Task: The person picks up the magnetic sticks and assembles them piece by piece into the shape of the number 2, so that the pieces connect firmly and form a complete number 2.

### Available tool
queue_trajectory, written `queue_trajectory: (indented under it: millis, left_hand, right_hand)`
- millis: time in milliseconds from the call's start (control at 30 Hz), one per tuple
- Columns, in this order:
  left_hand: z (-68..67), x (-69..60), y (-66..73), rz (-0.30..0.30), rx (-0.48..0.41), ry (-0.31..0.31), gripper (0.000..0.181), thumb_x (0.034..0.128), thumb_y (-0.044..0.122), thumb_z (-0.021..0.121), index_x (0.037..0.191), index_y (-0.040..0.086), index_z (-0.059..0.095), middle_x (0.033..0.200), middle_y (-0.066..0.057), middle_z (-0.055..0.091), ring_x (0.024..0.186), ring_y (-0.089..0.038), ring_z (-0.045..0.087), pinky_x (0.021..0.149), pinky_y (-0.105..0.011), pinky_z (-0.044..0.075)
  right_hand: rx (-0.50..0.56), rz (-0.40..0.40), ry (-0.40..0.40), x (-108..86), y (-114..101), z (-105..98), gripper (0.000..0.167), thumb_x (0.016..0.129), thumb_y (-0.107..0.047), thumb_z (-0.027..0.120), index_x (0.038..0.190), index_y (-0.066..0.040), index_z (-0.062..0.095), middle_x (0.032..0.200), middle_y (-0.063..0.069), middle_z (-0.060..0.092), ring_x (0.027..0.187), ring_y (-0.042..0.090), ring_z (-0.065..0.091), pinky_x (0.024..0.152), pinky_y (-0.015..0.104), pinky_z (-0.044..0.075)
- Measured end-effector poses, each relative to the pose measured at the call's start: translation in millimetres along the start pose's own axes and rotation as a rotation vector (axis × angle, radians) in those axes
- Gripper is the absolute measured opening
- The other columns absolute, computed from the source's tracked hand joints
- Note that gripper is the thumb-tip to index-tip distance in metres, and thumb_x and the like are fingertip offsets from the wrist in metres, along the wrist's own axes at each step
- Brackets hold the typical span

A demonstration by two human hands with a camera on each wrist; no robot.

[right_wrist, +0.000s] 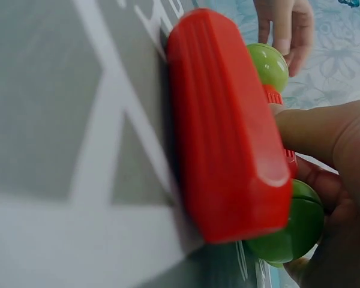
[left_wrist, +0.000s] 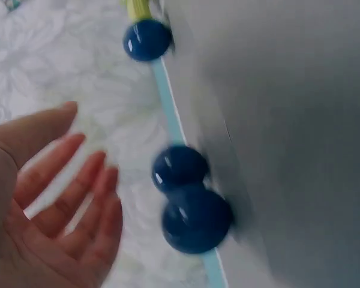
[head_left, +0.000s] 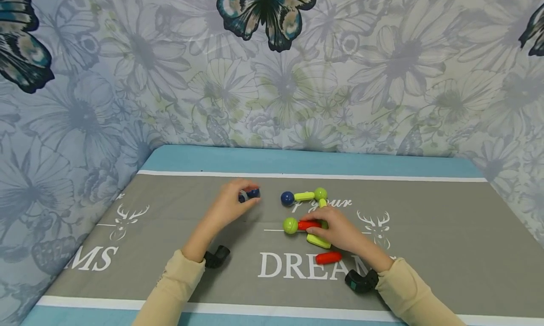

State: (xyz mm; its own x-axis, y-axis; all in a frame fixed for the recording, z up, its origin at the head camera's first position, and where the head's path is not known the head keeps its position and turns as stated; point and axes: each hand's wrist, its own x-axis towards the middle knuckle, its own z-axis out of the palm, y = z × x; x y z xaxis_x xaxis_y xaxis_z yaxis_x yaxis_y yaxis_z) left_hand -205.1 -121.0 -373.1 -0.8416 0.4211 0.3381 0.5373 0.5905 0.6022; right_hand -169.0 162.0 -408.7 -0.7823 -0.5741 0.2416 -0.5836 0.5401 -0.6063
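My right hand point(head_left: 333, 227) pinches a red ribbed toy building rod point(head_left: 309, 225) between thumb and fingers. A light green ball point(head_left: 290, 225) sits on the rod's left end; a darker green ball point(right_wrist: 288, 225) is at its other end, partly hidden by the hand in the head view. From there, a yellow-green rod point(head_left: 304, 196), another green ball point(head_left: 320, 193) and a dark blue ball point(head_left: 287, 198) form a bent chain. My left hand point(head_left: 229, 203) is beside two dark blue balls point(left_wrist: 197, 219), its thumb and fingers apart, with a gap to them in the left wrist view.
A loose red rod point(head_left: 328, 258) lies in front of my right hand, and a yellow-green rod point(head_left: 318, 241) lies just under it. The grey printed mat point(head_left: 446, 250) covers most of the blue table point(head_left: 297, 157). Behind stands a flower-patterned wall point(head_left: 340, 104).
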Motion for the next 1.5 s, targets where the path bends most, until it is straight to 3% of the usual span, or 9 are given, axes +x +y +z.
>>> queue_trajectory:
  millis: [233,333,567,767,967,1100,1200,1333,1500]
  left_hand:
    - [26.9,-2.8,39.1,0.189,-0.164,-0.201,0.021,0.0833,0.007,0.071,0.104,0.004,0.069,0.099,-0.006,0.067,0.089,-0.018,0.061,0.077,-0.031,0.05]
    - [43.3,-6.1,51.4,0.271,-0.151,-0.309,0.02,0.0841,0.011,0.071,0.104,0.004,0.071,0.1,-0.003,0.068,0.089,-0.014,0.062,0.077,-0.023,0.049]
    - [66.5,-11.1,75.8,0.419,0.196,-0.452,0.023,0.0848,0.016,0.071,0.107,0.011,0.07,0.104,0.004,0.066,0.094,-0.006,0.059,0.081,-0.016,0.045]
    - [77.8,-9.2,88.2,0.478,0.446,-0.44,0.017,0.0839,0.016,0.072,0.101,0.014,0.069,0.099,0.004,0.065,0.089,-0.009,0.06,0.075,-0.019,0.048]
    - [86.4,-12.0,94.9,0.495,0.544,-0.392,0.004,0.0825,0.016,0.073,0.086,0.016,0.072,0.082,0.006,0.06,0.075,-0.005,0.056,0.067,-0.016,0.047]
    - [87.3,-14.4,94.2,0.438,0.508,-0.401,0.004,0.0808,0.014,0.075,0.08,0.016,0.072,0.074,0.007,0.056,0.067,-0.005,0.05,0.063,-0.014,0.044]
    - [84.2,-16.3,88.2,0.35,0.379,-0.423,0.008,0.0788,0.011,0.076,0.085,0.013,0.073,0.073,0.006,0.054,0.065,-0.004,0.046,0.059,-0.013,0.039]
    - [76.1,-20.7,74.0,0.189,0.074,-0.468,0.011,0.0778,0.008,0.074,0.088,0.008,0.07,0.064,0.006,0.051,0.056,-0.003,0.043,0.051,-0.014,0.035]
    - [63.2,-29.5,56.5,-0.1,-0.379,-0.512,0.015,0.0784,0.003,0.07,0.092,-0.003,0.067,0.071,0.004,0.056,0.062,-0.005,0.052,0.058,-0.019,0.047]
  right_hand:
    - [0.012,-0.012,0.025,1.0,4,1,0.023,0.082,-0.007,0.072,0.105,-0.006,0.071,0.1,-0.001,0.068,0.089,0.016,0.058,0.079,0.035,0.046]
    - [0.012,-0.04,0.031,1.2,5,1,0.021,0.083,-0.006,0.071,0.104,-0.005,0.071,0.1,0.0,0.068,0.089,0.016,0.058,0.079,0.035,0.047]
    - [0.015,-0.049,0.041,2.1,7,2,0.02,0.082,-0.004,0.071,0.102,-0.005,0.071,0.097,0.0,0.068,0.086,0.016,0.058,0.077,0.034,0.047]
    - [-0.01,-0.04,0.06,3.0,9,3,0.022,0.08,0.0,0.072,0.102,-0.004,0.071,0.097,0.002,0.068,0.087,0.019,0.058,0.078,0.036,0.046]
    - [-0.013,-0.029,0.068,1.9,10,3,0.024,0.079,0.003,0.071,0.102,-0.004,0.071,0.097,0.003,0.067,0.086,0.019,0.058,0.076,0.036,0.047]
    - [-0.009,-0.029,0.072,1.7,9,3,0.022,0.08,-0.002,0.073,0.101,-0.006,0.071,0.097,0.0,0.067,0.085,0.017,0.057,0.075,0.034,0.047]
    - [-0.003,-0.024,0.066,1.9,8,3,0.021,0.081,-0.006,0.073,0.102,-0.007,0.072,0.097,-0.002,0.067,0.086,0.015,0.057,0.077,0.034,0.047]
    - [0.01,-0.008,0.059,1.5,8,2,0.021,0.081,-0.008,0.073,0.103,-0.008,0.071,0.098,-0.003,0.067,0.088,0.014,0.057,0.078,0.034,0.047]
    - [0.022,0.016,0.051,1.0,7,1,0.022,0.082,-0.008,0.073,0.104,-0.007,0.071,0.099,-0.003,0.067,0.089,0.014,0.056,0.078,0.034,0.046]
